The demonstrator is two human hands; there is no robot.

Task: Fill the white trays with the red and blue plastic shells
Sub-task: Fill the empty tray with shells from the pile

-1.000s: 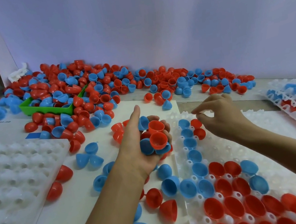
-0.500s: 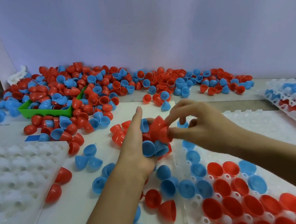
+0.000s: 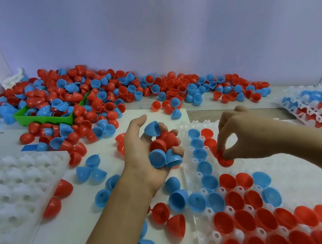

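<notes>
- The left hand is cupped palm-up around a handful of red and blue shells, fingers curled under them, just left of the white tray.
- The right hand pinches one red shell between thumb and fingertips, low over the tray beside its column of blue shells.
- Loose shells are heaped behind, around a green bin.
- An empty white tray lies at left.
</notes>
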